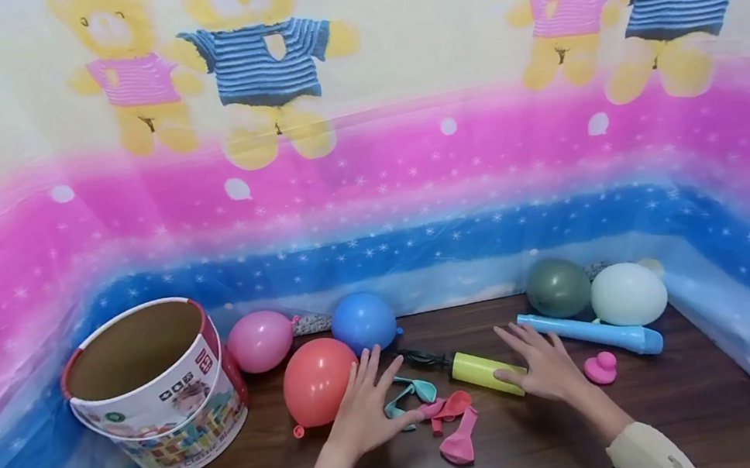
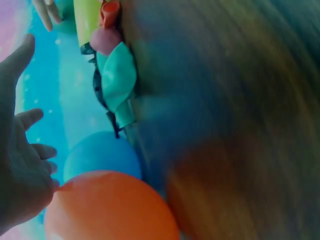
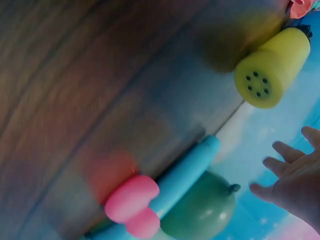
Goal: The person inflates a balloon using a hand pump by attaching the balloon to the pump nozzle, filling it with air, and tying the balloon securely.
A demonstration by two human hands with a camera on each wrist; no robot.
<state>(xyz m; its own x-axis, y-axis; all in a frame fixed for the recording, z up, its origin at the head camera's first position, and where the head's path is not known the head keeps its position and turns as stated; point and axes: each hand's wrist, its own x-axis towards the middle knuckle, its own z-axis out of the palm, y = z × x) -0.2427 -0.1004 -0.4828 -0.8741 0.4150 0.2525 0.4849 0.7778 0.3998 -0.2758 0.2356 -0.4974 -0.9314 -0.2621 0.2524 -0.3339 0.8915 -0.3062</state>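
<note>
My left hand (image 1: pixel 367 400) hovers flat with fingers spread, just right of an inflated orange-red balloon (image 1: pixel 316 382), its fingertips near flat teal balloons (image 1: pixel 414 391). My right hand (image 1: pixel 540 363) is spread too, its thumb at the end of a yellow hand pump (image 1: pixel 486 370); I cannot tell if it touches. In the left wrist view the left hand (image 2: pixel 20 170) is empty beside the orange balloon (image 2: pixel 110 207), a blue balloon (image 2: pixel 102 155) and a teal balloon (image 2: pixel 120 80). The right wrist view shows the right hand (image 3: pixel 295 185) empty, apart from the pump (image 3: pixel 272 67).
A round cardboard bucket (image 1: pixel 155 386) stands open at the left. Pink (image 1: pixel 260 340), blue (image 1: pixel 363 321), green (image 1: pixel 557 287) and pale (image 1: pixel 628 294) inflated balloons line the back. A long blue tube (image 1: pixel 591 332), a small pink piece (image 1: pixel 601 368) and flat pink balloons (image 1: pixel 457 431) lie on the table.
</note>
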